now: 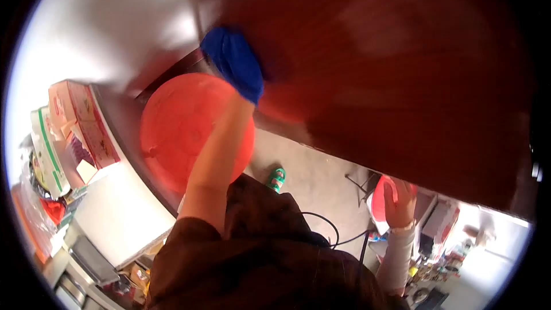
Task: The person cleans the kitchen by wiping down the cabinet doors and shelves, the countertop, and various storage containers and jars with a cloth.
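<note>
My left hand (244, 83) is mostly hidden by a blue cloth (232, 60) bunched over it. The cloth lies against a large glossy dark reddish-brown panel (367, 80), near the panel's left end. Below my left forearm is a round red plastic thing (178, 126), like a basin or a stool seat; I cannot tell which. My right hand (399, 204) is at the panel's lower right edge, thumb apart from the fingers and fingertips near the edge. Whether those fingertips touch the panel is unclear.
Boxes (80, 123) and a white surface (123, 215) stand at left. A green sandal (277, 179) shows on the grey floor (304, 163). Behind my right hand is a red-topped object (379, 198), with clutter at lower right. A black cable (327, 221) loops near my body.
</note>
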{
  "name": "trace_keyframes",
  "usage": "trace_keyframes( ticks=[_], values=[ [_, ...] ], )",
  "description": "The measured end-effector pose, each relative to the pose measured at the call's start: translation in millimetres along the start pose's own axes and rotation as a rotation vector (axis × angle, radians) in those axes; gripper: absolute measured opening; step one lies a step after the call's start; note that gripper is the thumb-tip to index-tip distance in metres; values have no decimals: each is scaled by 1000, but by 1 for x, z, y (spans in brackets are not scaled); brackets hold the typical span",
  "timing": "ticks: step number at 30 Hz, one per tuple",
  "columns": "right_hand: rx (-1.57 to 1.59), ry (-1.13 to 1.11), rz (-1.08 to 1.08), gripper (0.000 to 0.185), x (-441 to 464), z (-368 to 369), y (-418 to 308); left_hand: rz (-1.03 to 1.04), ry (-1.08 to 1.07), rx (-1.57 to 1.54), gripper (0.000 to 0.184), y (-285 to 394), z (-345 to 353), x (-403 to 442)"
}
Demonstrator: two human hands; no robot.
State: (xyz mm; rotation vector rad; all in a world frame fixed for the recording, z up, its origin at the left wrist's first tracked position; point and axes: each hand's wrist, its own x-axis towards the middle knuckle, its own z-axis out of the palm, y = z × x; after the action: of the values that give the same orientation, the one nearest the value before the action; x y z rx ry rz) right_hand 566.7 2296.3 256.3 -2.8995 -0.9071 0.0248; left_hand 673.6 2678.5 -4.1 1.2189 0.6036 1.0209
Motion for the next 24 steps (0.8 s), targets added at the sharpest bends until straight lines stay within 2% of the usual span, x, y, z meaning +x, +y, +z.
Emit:
trace_keyframes(
  ticks=[3,6,8,10,12,15,18,19,20,22,23,24],
  values=[
    [93,32,39,24,7,-22,2,97,-116,66,50,57,27,-83],
    [195,97,-51,24,11,-38,11,259,-292,270,52,96,37,-177],
    [267,167,-164,24,11,-46,24,351,-314,303,52,129,41,-198],
    [277,243,-228,22,4,-53,44,390,-226,210,53,183,54,-186],
    [336,203,-288,22,-6,-60,63,442,-124,121,54,237,73,-176],
    [324,254,-354,21,-24,-68,102,535,-25,65,56,289,100,-177],
    [367,284,-319,19,-43,-77,134,532,-25,77,57,310,108,-187],
    [389,317,-330,17,-47,-73,148,588,16,249,59,316,108,-194],
    [413,327,-341,17,-53,-71,158,609,17,268,59,315,113,-201],
    [453,284,-307,15,-62,-68,177,545,169,320,56,300,125,-213],
    [456,335,-353,13,-66,-65,185,629,309,529,56,296,128,-217],
    [469,354,-362,13,-67,-67,192,654,312,530,56,288,122,-219]
  ],
)
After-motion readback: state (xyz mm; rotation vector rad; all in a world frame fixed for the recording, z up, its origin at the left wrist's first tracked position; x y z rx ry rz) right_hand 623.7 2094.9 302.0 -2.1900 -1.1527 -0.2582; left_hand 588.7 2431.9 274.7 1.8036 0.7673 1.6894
